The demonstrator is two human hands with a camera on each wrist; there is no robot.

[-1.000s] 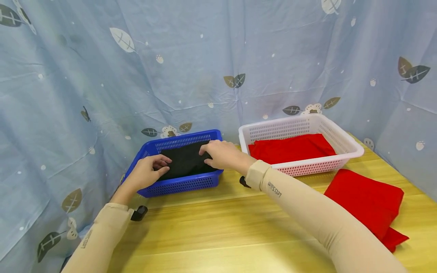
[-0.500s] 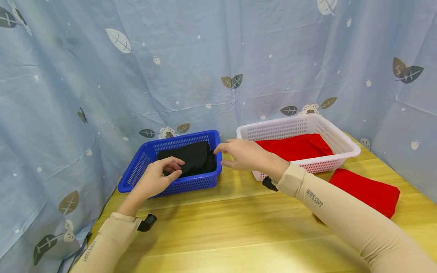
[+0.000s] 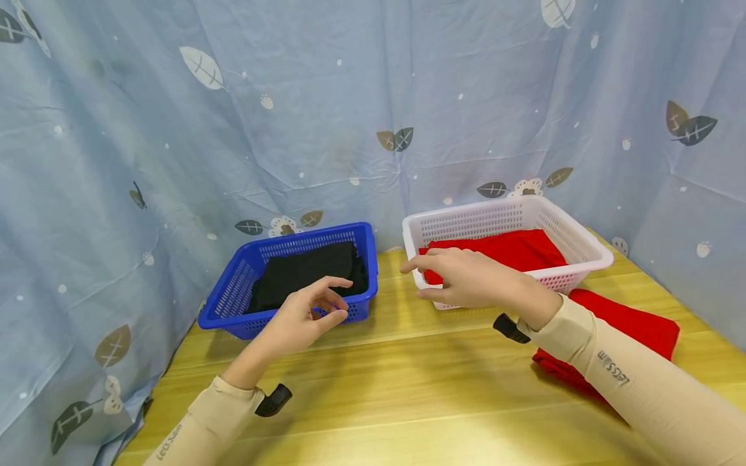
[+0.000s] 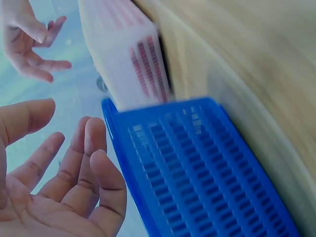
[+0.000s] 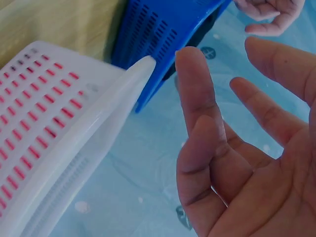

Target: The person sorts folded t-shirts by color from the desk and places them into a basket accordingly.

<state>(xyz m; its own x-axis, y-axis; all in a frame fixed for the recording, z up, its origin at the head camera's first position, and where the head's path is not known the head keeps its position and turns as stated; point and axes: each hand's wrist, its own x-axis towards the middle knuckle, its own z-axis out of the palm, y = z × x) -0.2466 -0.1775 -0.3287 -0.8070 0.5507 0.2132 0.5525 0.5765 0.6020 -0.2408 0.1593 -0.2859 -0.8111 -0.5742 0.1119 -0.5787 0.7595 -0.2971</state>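
Note:
My left hand [image 3: 305, 317] hovers at the front right corner of the blue basket [image 3: 285, 318], its fingers loosely bent with nothing between them. Folded black cloth [image 3: 309, 268] lies inside that basket. Over the near left corner of the white basket [image 3: 588, 249] hangs my right hand [image 3: 466, 278], relaxed and holding nothing. Red cloth [image 3: 519, 249] lies in the white basket, partly covered by this hand. A folded red cloth [image 3: 629, 323] rests on the table in front of the white basket, partly behind my right forearm. Both hands show bare palms in the wrist views.
The wooden table [image 3: 373, 401] runs beneath both baskets, with a gap between them. A pale blue curtain [image 3: 326, 116] with leaf prints hangs behind and along both sides. Each wrist wears a black strap mount [image 3: 274, 400].
Both hands have left the black cloth, which now lies in the blue basket. My right hand has moved right to the white basket; my left has moved right and nearer to me.

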